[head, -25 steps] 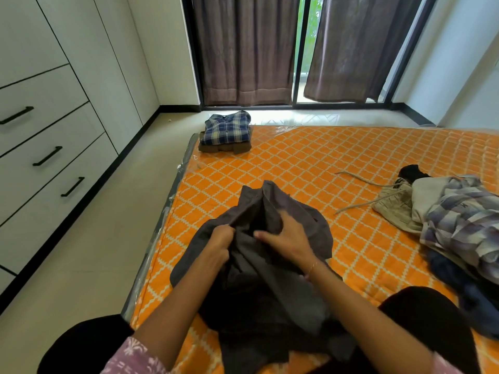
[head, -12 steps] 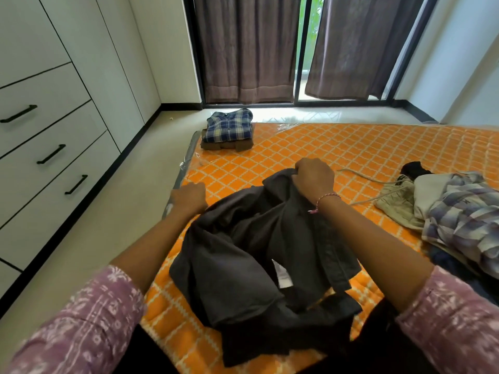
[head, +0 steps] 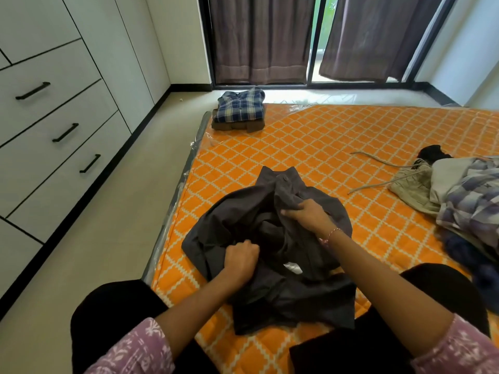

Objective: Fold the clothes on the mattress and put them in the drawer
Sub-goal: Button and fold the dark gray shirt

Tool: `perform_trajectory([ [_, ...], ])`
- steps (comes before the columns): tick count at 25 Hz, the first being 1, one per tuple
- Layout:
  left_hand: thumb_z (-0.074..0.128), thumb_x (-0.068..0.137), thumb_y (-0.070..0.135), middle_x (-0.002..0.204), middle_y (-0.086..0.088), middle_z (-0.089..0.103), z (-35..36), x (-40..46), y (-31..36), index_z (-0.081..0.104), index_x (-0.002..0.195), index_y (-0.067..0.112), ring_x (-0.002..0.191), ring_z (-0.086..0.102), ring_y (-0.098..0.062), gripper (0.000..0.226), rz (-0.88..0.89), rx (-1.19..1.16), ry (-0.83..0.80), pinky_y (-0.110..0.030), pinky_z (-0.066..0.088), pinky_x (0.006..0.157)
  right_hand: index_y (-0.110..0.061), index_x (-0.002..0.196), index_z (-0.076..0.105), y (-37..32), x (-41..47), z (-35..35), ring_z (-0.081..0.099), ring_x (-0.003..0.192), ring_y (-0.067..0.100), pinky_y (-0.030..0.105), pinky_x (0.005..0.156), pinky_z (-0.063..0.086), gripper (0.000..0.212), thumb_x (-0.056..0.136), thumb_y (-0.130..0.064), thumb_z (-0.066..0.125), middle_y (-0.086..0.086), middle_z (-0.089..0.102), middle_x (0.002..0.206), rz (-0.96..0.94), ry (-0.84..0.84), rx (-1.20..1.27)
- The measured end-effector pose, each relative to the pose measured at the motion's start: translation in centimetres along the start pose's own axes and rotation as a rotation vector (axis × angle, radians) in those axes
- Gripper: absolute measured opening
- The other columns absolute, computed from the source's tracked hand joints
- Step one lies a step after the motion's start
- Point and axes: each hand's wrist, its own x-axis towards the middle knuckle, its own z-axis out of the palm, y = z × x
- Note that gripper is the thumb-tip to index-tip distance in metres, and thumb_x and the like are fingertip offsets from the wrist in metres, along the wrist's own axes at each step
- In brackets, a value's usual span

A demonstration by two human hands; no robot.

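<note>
Hands lower now, dark grey shirt crumpled.

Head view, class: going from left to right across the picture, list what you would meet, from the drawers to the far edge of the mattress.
Drawer handles → folded plaid shirt → left hand → right hand, both gripping the dark grey shirt → pile of unfolded clothes.

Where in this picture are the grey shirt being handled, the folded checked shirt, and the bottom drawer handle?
grey shirt (head: 237,211): head view, on its left side panel.
folded checked shirt (head: 241,106): head view, on its top face.
bottom drawer handle (head: 90,163): head view, on the middle of the black bar.
</note>
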Motion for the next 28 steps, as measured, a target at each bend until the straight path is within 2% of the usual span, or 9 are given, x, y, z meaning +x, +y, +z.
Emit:
perform_trajectory([
  [3,0.050,0.091,0.015,0.100,-0.014,0.067,-2.3,-0.4,-2.2,0.065,0.095,0.012,0.097,0.062,-0.034,0.016,-0.046,-0.424,0.210,-0.038,0.045,0.074,0.002,0.092,0.064,-1.3,-0.7,-1.8,0.062,0.086,0.037,0.031,0.060,0.037,0.038,0.093,-0.035,0.055,0.020,0.066,0.092,0.009,0.317,-0.271],
  [6,0.057,0.091,0.013,0.092,-0.010,0.072,-6.7,-0.7,-4.7,0.072,0.090,0.007,0.089,0.065,-0.025,0.015,0.002,-0.606,0.348,-0.027,0.042,0.071,-0.001,0.084,0.063,-3.7,-0.5,-4.7,0.060,0.079,0.035,0.030,0.056,0.035,0.033,0.090,-0.034,0.060,0.014,0.058,0.080,0.020,0.375,-0.345],
  [9,0.051,0.095,0.009,0.078,-0.007,0.067,-11.1,-1.6,-6.4,0.069,0.084,0.006,0.072,0.061,-0.017,0.021,-0.047,-1.161,0.405,-0.016,0.042,0.060,-0.006,0.070,0.059,-5.5,-0.5,-5.8,0.058,0.061,0.021,0.025,0.049,0.040,0.022,0.085,-0.019,0.067,0.008,0.059,0.067,-0.032,0.082,-0.014],
  [12,0.041,0.098,0.015,0.056,0.001,0.061,-11.9,-3.0,-7.0,0.067,0.059,0.015,0.050,0.056,-0.008,0.047,-0.153,-1.955,0.030,-0.018,0.045,0.049,-0.007,0.096,0.060,-5.9,-1.6,-4.5,0.066,0.067,0.013,0.022,0.060,0.055,0.012,0.090,0.001,0.055,0.006,0.067,0.080,-0.049,-0.385,0.654],
  [16,0.045,0.098,0.025,0.072,0.003,0.063,-6.3,-4.0,-7.2,0.068,0.071,0.019,0.068,0.057,-0.006,0.036,-0.150,-1.126,-0.529,-0.021,0.045,0.067,0.000,0.099,0.066,-4.0,-2.6,-1.3,0.060,0.088,0.020,0.030,0.076,0.044,0.022,0.092,-0.020,0.059,0.010,0.063,0.093,-0.127,-0.329,-0.365],
  [19,0.047,0.094,0.048,0.066,0.007,0.056,-2.9,-4.3,-7.0,0.064,0.072,0.021,0.065,0.050,-0.005,0.039,0.061,-0.719,-0.869,-0.019,0.039,0.067,-0.010,0.081,0.067,-2.6,-4.0,-1.0,0.055,0.078,0.013,0.024,0.069,0.041,0.014,0.081,-0.022,0.073,0.004,0.061,0.084,-0.140,-0.294,-0.113],
  [21,0.052,0.089,0.054,0.060,0.005,0.050,-2.6,-4.3,-7.0,0.062,0.068,0.023,0.058,0.046,-0.006,0.039,0.141,-0.493,-0.999,-0.020,0.035,0.061,-0.016,0.097,0.062,-1.9,-5.5,-0.3,0.057,0.089,0.015,0.025,0.075,0.044,0.028,0.074,-0.018,0.079,0.004,0.061,0.096,-0.151,-0.426,-0.061],
  [24,0.055,0.093,0.040,0.066,0.000,0.054,-2.7,-3.7,-6.3,0.057,0.072,0.021,0.052,0.049,-0.006,0.029,0.112,-0.438,-0.712,-0.016,0.039,0.053,-0.013,0.127,0.050,0.8,-7.5,4.2,0.054,0.114,0.027,0.034,0.087,0.048,0.058,0.075,-0.016,0.076,0.008,0.056,0.124,-0.205,-0.500,-0.578],
  [28,0.060,0.087,0.048,0.080,-0.003,0.061,-3.1,-1.2,-1.7,0.060,0.096,0.012,0.073,0.063,-0.015,0.037,-0.146,-0.967,-0.209,-0.023,0.048,0.050,-0.011,0.118,0.056,2.4,-8.7,7.4,0.060,0.103,0.030,0.040,0.083,0.052,0.037,0.081,-0.013,0.061,0.009,0.062,0.115,-0.321,-0.233,-0.383],
])
